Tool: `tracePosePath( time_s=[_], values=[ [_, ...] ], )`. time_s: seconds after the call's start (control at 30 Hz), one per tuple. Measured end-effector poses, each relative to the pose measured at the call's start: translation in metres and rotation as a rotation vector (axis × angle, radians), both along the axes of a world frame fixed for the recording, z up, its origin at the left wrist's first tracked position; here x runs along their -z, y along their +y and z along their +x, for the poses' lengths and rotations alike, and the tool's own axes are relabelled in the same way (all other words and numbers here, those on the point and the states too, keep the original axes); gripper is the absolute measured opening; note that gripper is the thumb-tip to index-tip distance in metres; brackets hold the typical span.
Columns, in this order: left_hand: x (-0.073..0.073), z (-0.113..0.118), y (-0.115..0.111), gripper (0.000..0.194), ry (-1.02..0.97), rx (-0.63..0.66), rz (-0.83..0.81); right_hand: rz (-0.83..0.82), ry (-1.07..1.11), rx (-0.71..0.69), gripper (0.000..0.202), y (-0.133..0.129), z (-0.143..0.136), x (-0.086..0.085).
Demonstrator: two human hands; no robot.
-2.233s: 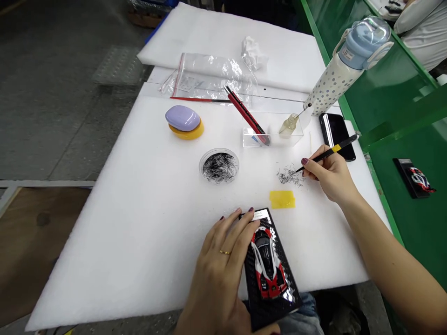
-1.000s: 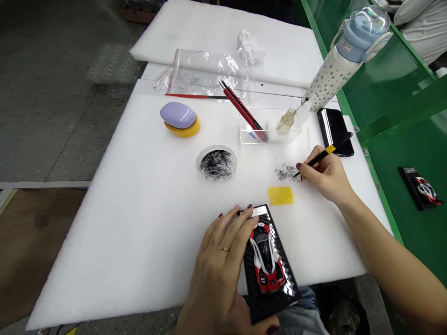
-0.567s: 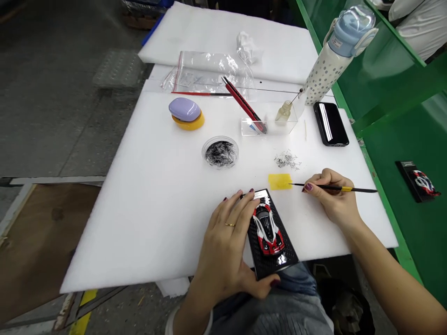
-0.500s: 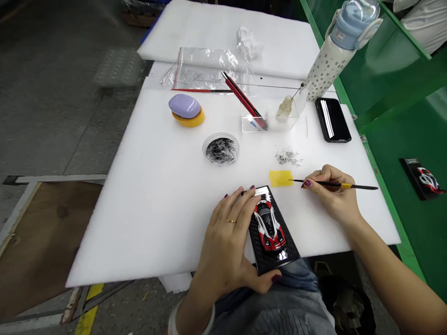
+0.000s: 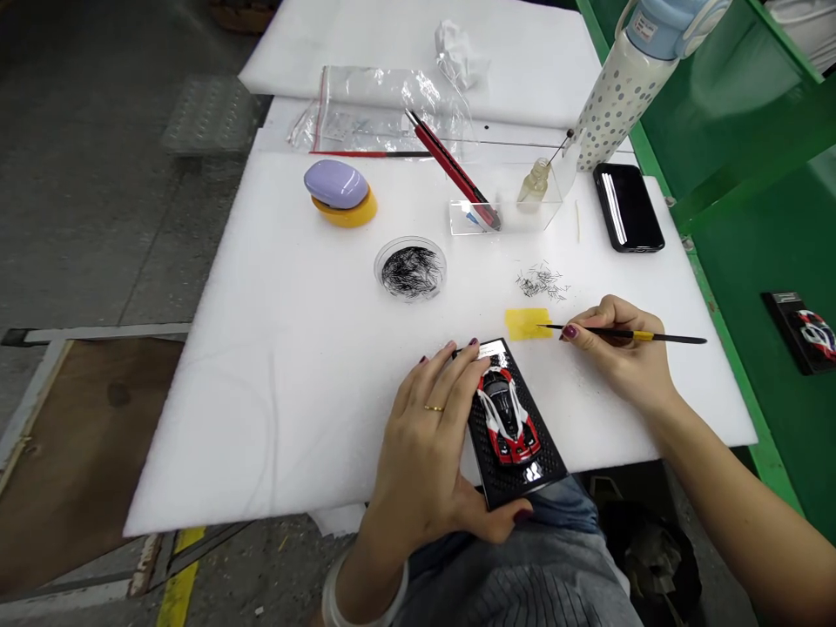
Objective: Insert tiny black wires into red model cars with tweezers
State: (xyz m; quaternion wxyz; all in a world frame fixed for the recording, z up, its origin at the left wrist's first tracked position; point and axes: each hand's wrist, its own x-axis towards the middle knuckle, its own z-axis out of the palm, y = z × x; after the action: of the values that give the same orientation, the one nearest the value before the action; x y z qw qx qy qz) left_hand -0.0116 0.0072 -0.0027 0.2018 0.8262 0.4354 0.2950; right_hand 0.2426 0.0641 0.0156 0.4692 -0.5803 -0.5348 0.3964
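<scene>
My left hand point(image 5: 428, 435) grips the black base point(image 5: 546, 446) of a model car at the table's front edge, thumb at the near end and fingers along the far left side. On that base sits the red, white and black model car point(image 5: 508, 414). Pinched in my right hand point(image 5: 620, 357) is a thin black paintbrush point(image 5: 672, 338) with a yellow band. Its tip is over a small yellow sticky patch point(image 5: 522, 324); whether it touches cannot be made out. Just beyond lies a scatter of tiny dark slivers point(image 5: 542, 282).
A round clear dish point(image 5: 411, 268) holds black fibres. Behind stand a purple and yellow case point(image 5: 340, 192), a clear tray point(image 5: 463, 219) with a red pen point(image 5: 450, 170), a small glass bottle point(image 5: 535, 181), a phone point(image 5: 628, 207) and a tall water bottle point(image 5: 617, 104). Another model car point(image 5: 806, 331) lies at right.
The camera view has shifted slightly. The brush tip is a little further onto the yellow patch. My left hand keeps its hold on the base.
</scene>
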Motion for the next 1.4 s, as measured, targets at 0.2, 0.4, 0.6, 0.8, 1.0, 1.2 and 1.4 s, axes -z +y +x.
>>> tracePosePath(
  time_s=[0.2,0.4,0.6,0.8,1.0,1.2,1.4],
  values=[
    [-0.004,0.004,-0.002,0.108,-0.039,-0.024,-0.037,0.117,0.360,-0.022,0.030,-0.025,-0.018,-0.007],
    [-0.008,0.012,-0.004,0.095,-0.108,-0.113,-0.108,0.224,0.545,-0.035,0.025,-0.052,-0.059,-0.005],
    [-0.009,0.013,0.000,0.107,-0.135,-0.134,-0.119,0.147,0.550,-0.120,0.022,-0.053,-0.061,-0.003],
    [-0.011,0.013,0.000,0.105,-0.153,-0.143,-0.106,0.110,0.512,-0.109,0.022,-0.054,-0.060,-0.002],
    [-0.011,0.015,-0.001,0.107,-0.163,-0.150,-0.104,0.105,0.500,-0.107,0.022,-0.054,-0.062,-0.001],
    [-0.011,0.015,0.000,0.107,-0.203,-0.179,-0.139,0.104,0.473,-0.109,0.023,-0.054,-0.061,-0.001],
    [-0.010,0.016,0.000,0.105,-0.185,-0.172,-0.102,0.108,0.467,-0.111,0.024,-0.054,-0.062,-0.001]
  ],
)
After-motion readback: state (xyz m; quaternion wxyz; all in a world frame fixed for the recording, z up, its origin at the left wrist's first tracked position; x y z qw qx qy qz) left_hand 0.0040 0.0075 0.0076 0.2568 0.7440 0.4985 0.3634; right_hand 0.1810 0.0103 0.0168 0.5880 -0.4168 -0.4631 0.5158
